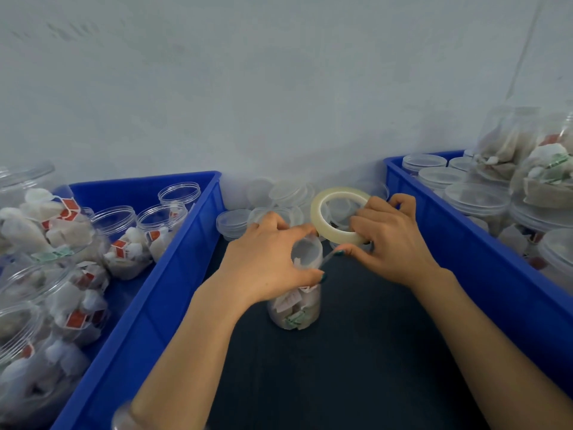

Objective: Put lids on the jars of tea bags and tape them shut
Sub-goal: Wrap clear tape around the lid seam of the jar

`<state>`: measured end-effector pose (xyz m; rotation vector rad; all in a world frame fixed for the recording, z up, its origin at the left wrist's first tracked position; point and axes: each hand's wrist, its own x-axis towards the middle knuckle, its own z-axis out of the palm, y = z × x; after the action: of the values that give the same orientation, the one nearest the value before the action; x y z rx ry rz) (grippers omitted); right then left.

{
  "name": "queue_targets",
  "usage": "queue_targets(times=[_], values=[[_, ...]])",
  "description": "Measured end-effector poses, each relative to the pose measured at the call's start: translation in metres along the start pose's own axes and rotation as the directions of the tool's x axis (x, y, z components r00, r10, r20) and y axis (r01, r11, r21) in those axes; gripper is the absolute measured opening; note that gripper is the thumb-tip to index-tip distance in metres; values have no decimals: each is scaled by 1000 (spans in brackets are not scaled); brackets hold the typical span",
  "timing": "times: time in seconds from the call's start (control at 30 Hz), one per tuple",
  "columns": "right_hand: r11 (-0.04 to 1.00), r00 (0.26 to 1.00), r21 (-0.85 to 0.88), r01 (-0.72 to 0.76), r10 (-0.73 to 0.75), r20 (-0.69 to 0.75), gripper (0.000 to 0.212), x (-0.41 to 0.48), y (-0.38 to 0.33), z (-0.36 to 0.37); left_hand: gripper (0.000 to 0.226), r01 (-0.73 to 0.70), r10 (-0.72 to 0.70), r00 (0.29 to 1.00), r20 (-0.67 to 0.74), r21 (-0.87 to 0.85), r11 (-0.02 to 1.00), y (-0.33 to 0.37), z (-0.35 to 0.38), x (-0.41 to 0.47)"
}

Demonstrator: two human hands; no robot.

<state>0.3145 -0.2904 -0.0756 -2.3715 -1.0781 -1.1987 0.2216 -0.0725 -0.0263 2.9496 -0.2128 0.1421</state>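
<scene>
A clear plastic jar of tea bags stands upright on the dark table between two blue bins. A clear lid sits on its top. My left hand wraps around the lid and the jar's neck from the left. My right hand holds a roll of clear tape just right of the jar. A short strip of tape runs from the roll down to the lid's edge, pinched under my right thumb.
The left blue bin holds several open jars of tea bags. The right blue bin holds lidded jars, some stacked. Loose clear lids lie piled against the white wall behind the jar. Dark table lies in front.
</scene>
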Motion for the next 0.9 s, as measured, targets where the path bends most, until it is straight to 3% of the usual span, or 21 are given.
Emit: queue_targets(times=[0.2, 0.37, 0.47, 0.53, 0.6, 0.67, 0.8, 0.9], values=[[998, 1000, 60, -29, 30, -5, 72, 2, -7, 3, 74, -147, 186, 976, 112, -291, 945, -13, -12, -14], [993, 996, 90, -82, 79, 36, 78, 3, -13, 7, 80, -178, 261, 952, 163, -401, 899, -23, -9, -16], [988, 994, 114, -103, 97, 55, 74, 4, -19, 12, 72, -175, 221, 973, 63, -424, 889, -17, -2, -15], [983, 991, 146, -115, 103, 85, 72, 5, -20, 15, 65, -114, 88, 992, -85, -374, 920, -4, 9, -13], [974, 979, 176, -141, 111, 172, 72, 6, -17, 15, 62, -44, -15, 973, -229, -247, 968, 9, 20, -8], [964, 959, 203, -173, 118, 258, 65, 8, -13, 13, 52, -59, -11, 949, -315, -211, 976, 12, 26, -4], [969, 931, 202, -141, 61, 359, 59, 12, -9, 8, 38, -168, 80, 958, -275, -311, 935, -2, 20, -4], [964, 935, 233, -129, 40, 352, 62, 11, -10, 8, 51, -157, 74, 974, -216, -400, 903, -14, 14, -6]])
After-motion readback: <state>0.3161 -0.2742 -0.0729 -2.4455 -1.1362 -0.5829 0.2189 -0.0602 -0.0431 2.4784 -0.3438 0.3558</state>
